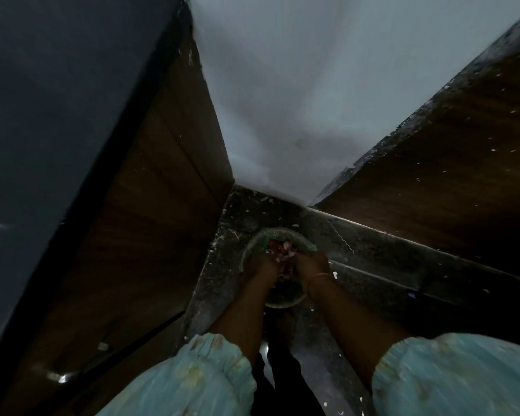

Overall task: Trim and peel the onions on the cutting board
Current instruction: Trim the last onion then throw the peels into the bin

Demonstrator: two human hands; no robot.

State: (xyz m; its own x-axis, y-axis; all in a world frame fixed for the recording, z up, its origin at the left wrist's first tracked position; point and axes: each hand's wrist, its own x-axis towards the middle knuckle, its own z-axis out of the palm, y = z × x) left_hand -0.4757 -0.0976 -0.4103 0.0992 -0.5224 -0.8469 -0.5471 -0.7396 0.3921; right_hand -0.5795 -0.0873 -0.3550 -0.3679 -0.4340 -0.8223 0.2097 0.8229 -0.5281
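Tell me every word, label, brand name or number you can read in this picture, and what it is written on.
None: no text can be read anywhere in this dark, blurred head view.
The round container of reddish onion peels shows no label.
The left hand, the right hand and the pale sleeves carry no print.
The wooden panels and the speckled floor show only flecks, not letters.

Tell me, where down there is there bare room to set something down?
The dark speckled floor to the right of the round bin, up to the wooden cabinet front, looks free apart from small white scraps. The corner strip behind the bin is narrow. It is crowded at the bin itself: the left hand and right hand are both in it, among pinkish onion peels.
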